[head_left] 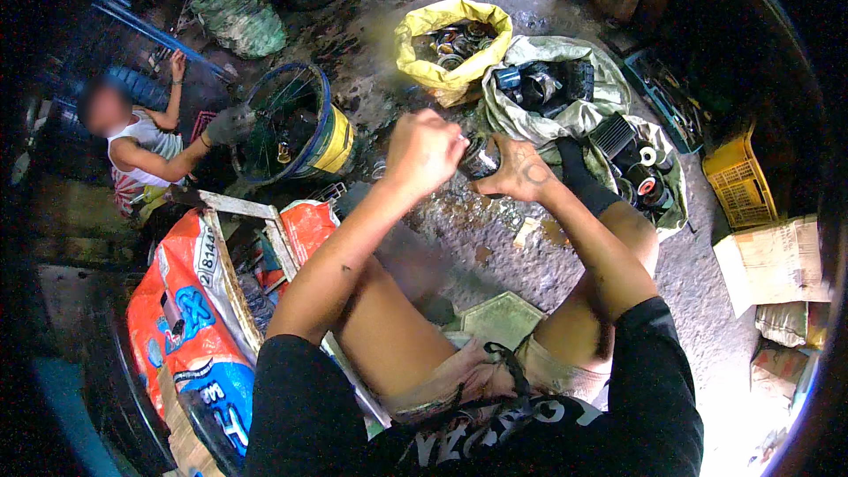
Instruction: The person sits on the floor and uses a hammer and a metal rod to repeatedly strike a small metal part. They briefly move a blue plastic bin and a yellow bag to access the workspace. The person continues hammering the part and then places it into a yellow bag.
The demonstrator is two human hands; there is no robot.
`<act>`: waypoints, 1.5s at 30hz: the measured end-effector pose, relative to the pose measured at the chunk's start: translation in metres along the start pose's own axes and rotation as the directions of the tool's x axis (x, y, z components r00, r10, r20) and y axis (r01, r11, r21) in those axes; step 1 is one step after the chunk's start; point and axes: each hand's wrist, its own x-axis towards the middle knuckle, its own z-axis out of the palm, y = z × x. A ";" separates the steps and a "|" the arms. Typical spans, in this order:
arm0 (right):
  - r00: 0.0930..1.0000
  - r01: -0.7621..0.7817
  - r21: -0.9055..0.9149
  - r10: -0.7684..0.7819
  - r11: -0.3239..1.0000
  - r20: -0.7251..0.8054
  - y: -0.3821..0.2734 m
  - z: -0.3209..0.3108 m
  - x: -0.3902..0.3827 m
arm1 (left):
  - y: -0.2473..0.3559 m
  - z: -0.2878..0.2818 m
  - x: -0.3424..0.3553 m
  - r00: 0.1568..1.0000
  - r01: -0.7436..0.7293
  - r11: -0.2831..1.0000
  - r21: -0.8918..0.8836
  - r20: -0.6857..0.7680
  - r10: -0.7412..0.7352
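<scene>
Out in front of me, my right hand (519, 170) grips a dark, shiny, round metal piece (480, 159) by its side, thumb and fingers around it. Its exact kind is hard to make out. My left hand (422, 152) is closed in a fist just to the left, above and beside the piece. A small pale bit shows at its fingers, but what it holds is hidden. Beyond my hands stand a yellow sack (413, 60) of metal parts and a whitish sack (609, 79) with dark cylindrical parts. Another open sack (676, 199) by my right foot holds used filters (616, 137).
At left, a person (146, 155) in a white top reaches toward a large dark tub (331, 110) with a wheel rim over it. Red printed sacks (190, 256) lie by my left leg. A yellow crate (740, 181) and cardboard (782, 256) are at right. The floor (459, 238) looks wet.
</scene>
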 end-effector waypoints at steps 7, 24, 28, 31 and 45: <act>0.910 0.335 -0.103 -0.350 0.937 -0.221 0.016 0.007 -0.016 | -0.022 -0.028 0.012 0.876 0.344 0.930 -0.131 0.402 -0.267; 0.953 0.227 -0.133 -0.248 0.965 -0.172 -0.006 -0.012 0.004 | -0.022 -0.020 0.008 0.910 0.404 0.866 -0.295 0.231 -0.346; 0.993 0.096 0.429 -0.117 0.898 0.023 0.005 -0.013 0.014 | -0.025 -0.015 0.013 0.959 -0.251 0.929 -0.273 -0.198 0.201; 0.946 -0.182 0.856 -0.153 0.484 0.287 0.023 -0.017 0.009 | -0.042 -0.019 0.005 0.986 -0.130 0.814 -0.567 -0.158 0.047; 0.981 0.141 -0.092 -0.126 0.986 0.144 -0.019 -0.019 0.010 | -0.058 0.005 -0.011 0.824 0.564 0.728 -0.389 0.324 -0.465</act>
